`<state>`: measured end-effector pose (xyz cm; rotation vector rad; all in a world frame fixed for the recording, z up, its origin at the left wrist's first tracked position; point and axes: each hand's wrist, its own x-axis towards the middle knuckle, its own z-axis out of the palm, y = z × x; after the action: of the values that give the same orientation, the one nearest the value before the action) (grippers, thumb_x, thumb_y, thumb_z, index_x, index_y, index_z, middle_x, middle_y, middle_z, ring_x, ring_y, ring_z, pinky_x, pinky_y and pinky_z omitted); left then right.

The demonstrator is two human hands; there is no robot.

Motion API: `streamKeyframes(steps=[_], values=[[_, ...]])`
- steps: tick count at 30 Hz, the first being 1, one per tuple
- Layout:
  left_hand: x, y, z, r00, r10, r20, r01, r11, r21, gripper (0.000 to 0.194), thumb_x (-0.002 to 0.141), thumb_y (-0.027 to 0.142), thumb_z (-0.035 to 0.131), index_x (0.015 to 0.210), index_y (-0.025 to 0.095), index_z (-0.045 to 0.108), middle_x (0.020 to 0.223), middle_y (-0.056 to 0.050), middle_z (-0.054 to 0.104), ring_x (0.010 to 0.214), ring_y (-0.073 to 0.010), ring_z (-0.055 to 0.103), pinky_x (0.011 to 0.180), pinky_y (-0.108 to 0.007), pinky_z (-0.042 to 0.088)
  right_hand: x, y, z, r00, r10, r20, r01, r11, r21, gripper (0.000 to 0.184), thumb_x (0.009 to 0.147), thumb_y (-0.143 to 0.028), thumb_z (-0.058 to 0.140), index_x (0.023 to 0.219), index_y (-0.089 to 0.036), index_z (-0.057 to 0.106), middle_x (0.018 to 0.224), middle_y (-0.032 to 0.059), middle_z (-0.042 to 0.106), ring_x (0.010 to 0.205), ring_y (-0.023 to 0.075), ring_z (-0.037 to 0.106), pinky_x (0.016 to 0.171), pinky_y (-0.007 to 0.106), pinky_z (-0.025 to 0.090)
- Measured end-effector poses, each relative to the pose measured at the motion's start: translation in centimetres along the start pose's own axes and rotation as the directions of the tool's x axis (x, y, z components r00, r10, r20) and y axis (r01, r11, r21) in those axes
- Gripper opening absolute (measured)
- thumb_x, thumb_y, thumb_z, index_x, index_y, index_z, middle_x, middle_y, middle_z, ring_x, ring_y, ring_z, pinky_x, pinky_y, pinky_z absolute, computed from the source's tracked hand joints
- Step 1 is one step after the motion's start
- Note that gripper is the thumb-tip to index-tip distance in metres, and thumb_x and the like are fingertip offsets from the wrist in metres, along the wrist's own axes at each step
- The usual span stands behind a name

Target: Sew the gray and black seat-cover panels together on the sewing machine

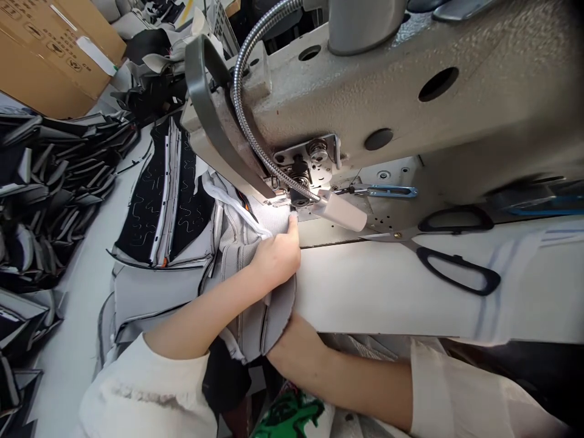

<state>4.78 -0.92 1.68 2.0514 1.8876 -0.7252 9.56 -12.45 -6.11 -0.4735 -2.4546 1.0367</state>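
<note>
Brown box (pixel 50 67), contents hidden, beyond grey fabric (pixel 232 248)

Room over near white tabletop (pixel 351 292); scissors (pixel 398 236), lamp (pixel 342 211), sewing machine (pixel 351 97) block far side

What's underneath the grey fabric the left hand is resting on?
The right forearm runs in below the near edge of the grey fabric. Its fingers, and anything they might hold, are covered, as is whatever lies directly under the cloth.
</note>
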Motion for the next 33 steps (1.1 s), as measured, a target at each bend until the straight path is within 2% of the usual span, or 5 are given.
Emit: streamKeyframes(steps=[6, 11, 17, 24, 33], values=[[-1.5, 0.1, 0.3, 0.999, 0.050, 0.000, -0.049, 0.993, -0.105, 0.075, 0.083, 0.024, 0.037, 0.147, 0.004, 0.003, 0.098, -0.014, 0.065, 0.088, -0.0247, 0.065, 0.071, -0.030, 0.048, -7.4, 1.2, -1.0, 0.961, -0.271, -0.056, 0.264, 0.958, -0.110, 0.024, 0.091, -0.017, 0.047, 0.110, -0.021, 0.061, 0.108, 0.0080, 0.065, 0.106, 0.0199, 0.055, 0.096, 0.040, 0.043], [-4.9, 0.2, 2.2, 0.992, 0.076, 0.099, -0.079, 0.996, 0.031, 0.077, 0.082, 0.016, 0.039, 0.148, 0.008, 0.000, 0.107, -0.016, 0.060, 0.086, -0.0243, 0.065, 0.067, -0.031, 0.050, -9.8, 3.7, 2.5, 0.963, 0.270, 0.010, -0.262, 0.925, 0.277, 0.043, 0.074, -0.037, 0.072, 0.111, -0.020, 0.061, 0.105, 0.0066, 0.066, 0.096, 0.0206, 0.061, 0.079, 0.029, 0.051], [-4.7, -2.4, 2.4, 0.999, 0.033, 0.021, -0.038, 0.955, 0.295, 0.074, 0.081, 0.002, 0.031, 0.149, 0.019, 0.009, 0.095, -0.014, 0.063, 0.077, -0.0260, 0.066, 0.063, -0.036, 0.051, -4.1, 0.8, 2.1, 0.910, 0.144, 0.389, -0.278, 0.908, 0.313, 0.025, 0.086, -0.031, 0.056, 0.103, -0.015, 0.064, 0.096, 0.0054, 0.069, 0.082, 0.0173, 0.064, 0.073, 0.025, 0.051], [-4.1, -4.5, 0.0, 0.980, 0.194, 0.034, -0.193, 0.981, -0.036, 0.064, 0.086, 0.020, 0.035, 0.148, 0.020, 0.018, 0.097, -0.009, 0.069, 0.086, -0.0238, 0.065, 0.072, -0.031, 0.048, -7.6, -4.1, -8.2, 0.911, -0.354, 0.214, 0.312, 0.927, 0.207, 0.006, 0.081, -0.026, 0.053, 0.078, -0.021, 0.055, 0.078, 0.0006, 0.065, 0.074, 0.0147, 0.059, 0.067, 0.023, 0.046], [-4.5, -3.7, 2.4, 0.977, 0.202, -0.074, -0.213, 0.960, -0.181, 0.062, 0.086, 0.020, 0.032, 0.147, 0.015, 0.023, 0.112, -0.009, 0.066, 0.095, -0.0220, 0.064, 0.081, -0.031, 0.048, -5.4, -0.3, -4.4, 0.931, -0.256, -0.259, 0.145, 0.913, -0.381, 0.007, 0.089, -0.025, 0.052, 0.093, -0.019, 0.055, 0.083, 0.0032, 0.059, 0.070, 0.0163, 0.052, 0.061, 0.029, 0.039]])
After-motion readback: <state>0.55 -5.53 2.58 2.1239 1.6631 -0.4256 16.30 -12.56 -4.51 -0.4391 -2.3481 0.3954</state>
